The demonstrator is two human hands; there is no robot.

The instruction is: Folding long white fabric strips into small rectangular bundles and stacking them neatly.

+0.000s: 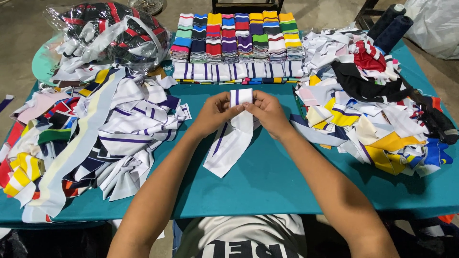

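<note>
From the head camera, looking down, both hands meet over the middle of a teal-covered table (267, 181). The left hand (213, 113) and the right hand (267, 112) are each pinched on the top of a white fabric strip with purple stripes (233, 135), fingers closed on its folded upper end from either side, thumbs almost touching. The lower part of the strip trails down and to the left, lying flat on the table between the forearms. Just beyond the hands, a row of folded white strips with purple stripes (237, 71) lies along the table, and behind it stand stacks of folded ribbed bands in many colours (237, 37). To the left sits a loose heap of mixed fabric strips (95, 129), mostly white with purple, yellow and dark pieces, with a clear plastic bag of dark and red fabric (112, 31) behind it. To the right lies another heap of scraps (373, 114) in white, yellow, black and red, and two dark thread cones (389, 26) stand at the far right corner.
</note>
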